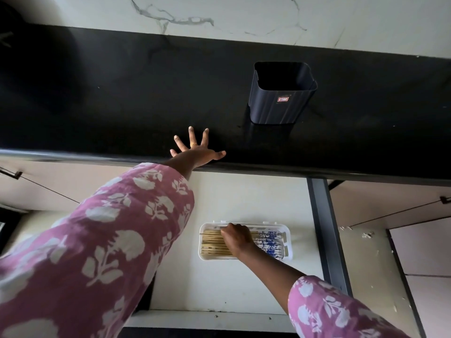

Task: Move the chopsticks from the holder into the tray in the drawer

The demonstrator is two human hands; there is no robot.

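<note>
step: looks like the tail end, the chopsticks (214, 242) are lying flat in the tray (289, 240) and the holder (280, 98) looks empty from up here

right hand (238, 240): knuckles up, fingers curled down onto the middle of the bundle and touching it; fingertips are tucked under, so can't tell if she's pinching any or just patting them level

left hand (197, 150): fingers splayed, palm flat on the front edge of the table (109, 93), holding nothing

where stuff is: the tray sits toward the right side of the drawer (244, 198); the holder is upright on the table, well apart from both hands

next: probably let go, lift the hand straight out without dragging sticks over the rim, then shut the drawer
</note>
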